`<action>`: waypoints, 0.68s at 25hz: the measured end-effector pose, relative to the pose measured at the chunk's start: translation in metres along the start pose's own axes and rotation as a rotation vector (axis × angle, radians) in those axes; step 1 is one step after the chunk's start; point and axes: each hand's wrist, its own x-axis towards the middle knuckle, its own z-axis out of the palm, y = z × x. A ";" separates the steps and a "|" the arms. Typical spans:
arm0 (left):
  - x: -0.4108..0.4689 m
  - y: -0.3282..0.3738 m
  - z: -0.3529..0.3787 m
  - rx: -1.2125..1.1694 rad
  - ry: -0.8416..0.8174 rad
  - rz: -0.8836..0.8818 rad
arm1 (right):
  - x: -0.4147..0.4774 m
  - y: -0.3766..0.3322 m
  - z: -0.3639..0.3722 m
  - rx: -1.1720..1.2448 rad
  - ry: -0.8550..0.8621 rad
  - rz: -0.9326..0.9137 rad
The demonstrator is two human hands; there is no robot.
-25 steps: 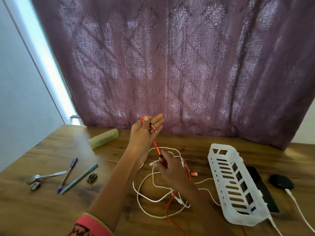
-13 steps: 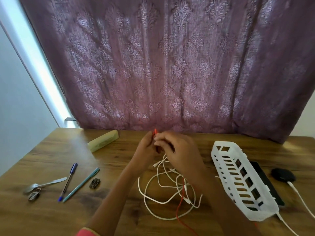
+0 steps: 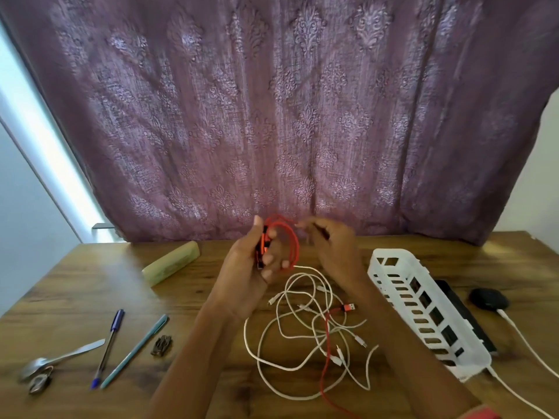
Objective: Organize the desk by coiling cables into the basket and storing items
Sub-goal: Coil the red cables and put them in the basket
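— How many cables are there?

— One thin red cable (image 3: 292,246), wound into a few loops. The left hand (image 3: 251,264) holds the loops upright, its fingers (image 3: 273,263) curled round them and the thumb standing straight beside the dark plug ends. The loose tail runs down below the wrists to a red USB plug on the grained wooden desk (image 3: 90,285).

— And the right hand (image 3: 334,247)?

— It is just right of the loops with its fingers half curled. They are blurred, so I cannot tell whether they pinch the red strand.

— Any white ones?

— A tangle of smooth white cables (image 3: 298,326) lies on the desk below both sets of fingers. It is too knotted to count.

— The basket?

— One long white slotted plastic basket (image 3: 423,316) lies right of the right fingers. Beyond it are one flat black slab (image 3: 467,319) and one round black puck (image 3: 488,298) with a white cord.

— Left of the fingers?

— Two pens, a blue pen (image 3: 109,346) and a teal pen (image 3: 136,349). There is also one shiny metal spoon (image 3: 60,356), one pale green oblong case (image 3: 171,263) and one small dark clip (image 3: 162,345). Behind hangs a purple patterned curtain (image 3: 272,101).
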 end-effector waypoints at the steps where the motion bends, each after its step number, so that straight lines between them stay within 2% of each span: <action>1: 0.004 0.003 0.001 -0.041 0.001 0.031 | -0.011 0.007 0.005 -0.076 -0.013 0.012; 3: 0.014 0.007 -0.001 -0.095 0.016 0.105 | -0.035 0.016 0.018 -0.262 -0.080 -0.009; 5: 0.023 0.009 -0.005 -0.103 0.043 0.164 | -0.057 0.021 0.029 -0.522 -0.094 -0.162; 7: 0.031 0.004 -0.012 0.013 0.123 0.195 | -0.071 0.021 0.033 -0.654 -0.079 -0.299; 10: 0.034 -0.011 -0.022 0.367 0.205 0.250 | -0.073 0.006 0.020 -0.732 -0.008 -0.470; 12: 0.031 -0.022 -0.022 0.587 0.120 0.234 | -0.064 -0.012 0.005 -0.774 0.025 -0.567; 15: 0.023 -0.029 -0.013 0.658 -0.048 0.172 | -0.039 -0.036 -0.015 -0.771 0.028 -0.623; 17: 0.019 -0.024 -0.008 0.619 -0.073 0.137 | -0.017 -0.045 -0.026 -0.625 0.037 -0.574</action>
